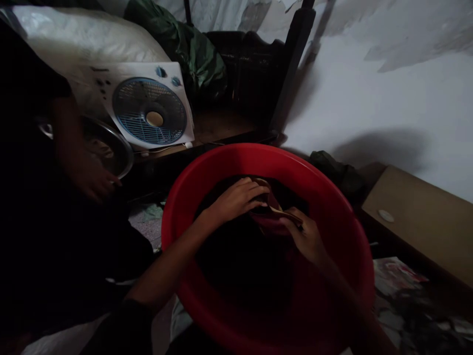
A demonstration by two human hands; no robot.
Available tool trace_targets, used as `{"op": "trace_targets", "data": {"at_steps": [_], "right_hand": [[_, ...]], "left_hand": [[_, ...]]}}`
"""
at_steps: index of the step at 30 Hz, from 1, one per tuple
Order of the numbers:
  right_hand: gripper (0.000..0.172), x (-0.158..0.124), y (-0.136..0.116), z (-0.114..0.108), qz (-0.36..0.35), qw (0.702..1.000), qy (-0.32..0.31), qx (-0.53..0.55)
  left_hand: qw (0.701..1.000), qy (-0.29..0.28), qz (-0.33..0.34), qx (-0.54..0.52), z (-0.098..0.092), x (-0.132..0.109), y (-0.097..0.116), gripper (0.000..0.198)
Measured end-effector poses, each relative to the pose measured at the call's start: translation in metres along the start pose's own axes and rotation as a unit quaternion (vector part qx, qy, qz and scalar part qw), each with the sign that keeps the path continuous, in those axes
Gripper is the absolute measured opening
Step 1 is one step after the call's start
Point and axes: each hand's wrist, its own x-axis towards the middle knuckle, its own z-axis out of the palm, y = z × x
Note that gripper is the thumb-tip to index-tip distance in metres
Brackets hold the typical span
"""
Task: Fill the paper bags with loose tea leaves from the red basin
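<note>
Over a large red plastic tub (236, 160), both hands are on a dark red, pouch-like piece with a tan edge (271, 227). My left hand (236, 197) has its fingers bent over the far left edge of the piece, closed on it. On the other side, my right hand (305, 236) pinches the right end between thumb and fingers. The piece gapes a little between the two hands. Deep shadow hides most of the tub's dark contents, so I cannot make out what lies there.
At the left stands another person, one hand (94, 180) beside a metal bowl (127, 153). A white box fan (148, 106) leans on a pale sack (92, 34) behind. To the right is a tan box-like surface (424, 217) with a small white oval object (386, 215).
</note>
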Motion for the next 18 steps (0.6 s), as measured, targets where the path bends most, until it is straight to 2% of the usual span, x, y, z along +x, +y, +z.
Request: {"op": "trace_targets", "data": {"at_steps": [3, 5, 7, 8, 9, 10, 11, 13, 14, 15, 16, 17, 18], "right_hand": [[0.028, 0.000, -0.001, -0.002, 0.014, 1.000, 0.003, 0.002], [0.030, 0.000, 0.000, -0.005, 0.035, 0.999, 0.035, -0.007], [0.035, 0.001, 0.003, -0.010, 0.066, 0.992, 0.101, -0.025], [0.038, 0.002, 0.005, -0.013, 0.084, 0.986, 0.137, -0.035], [0.041, 0.003, 0.008, -0.016, 0.102, 0.979, 0.169, -0.043], [0.043, 0.004, 0.011, -0.019, 0.119, 0.972, 0.195, -0.048], [0.045, 0.005, 0.013, -0.021, 0.131, 0.967, 0.214, -0.051], [0.048, 0.007, 0.016, -0.026, 0.144, 0.959, 0.236, -0.054], [0.048, 0.007, 0.017, -0.027, 0.147, 0.957, 0.242, -0.055], [0.049, 0.007, 0.018, -0.028, 0.148, 0.956, 0.247, -0.056], [0.049, 0.008, 0.018, -0.029, 0.149, 0.955, 0.249, -0.058], [0.050, 0.008, 0.018, -0.029, 0.150, 0.955, 0.250, -0.059], [0.050, 0.008, 0.017, -0.029, 0.149, 0.955, 0.250, -0.061]], "left_hand": [[0.998, 0.053, 0.018, -0.035, 0.003, -0.001, 0.000, 0.029], [0.992, 0.123, -0.001, -0.041, 0.004, -0.003, 0.001, 0.025], [0.974, 0.211, -0.081, -0.017, 0.005, -0.004, 0.001, 0.028], [0.962, 0.236, -0.136, 0.001, 0.006, -0.004, -0.001, 0.030], [0.955, 0.230, -0.188, 0.017, 0.008, -0.005, -0.003, 0.030], [0.956, 0.185, -0.228, 0.027, 0.011, -0.006, -0.006, 0.031], [0.962, 0.102, -0.251, 0.032, 0.017, -0.008, -0.010, 0.031], [0.957, -0.130, -0.257, 0.035, 0.034, -0.015, -0.019, 0.026], [0.935, -0.247, -0.254, 0.034, 0.045, -0.020, -0.022, 0.027], [0.903, -0.345, -0.254, 0.034, 0.058, -0.026, -0.026, 0.039], [0.868, -0.418, -0.267, 0.029, 0.072, -0.032, -0.028, 0.061], [0.838, -0.463, -0.287, 0.023, 0.087, -0.039, -0.030, 0.081], [0.820, -0.488, -0.299, 0.012, 0.101, -0.046, -0.030, 0.096]]}}
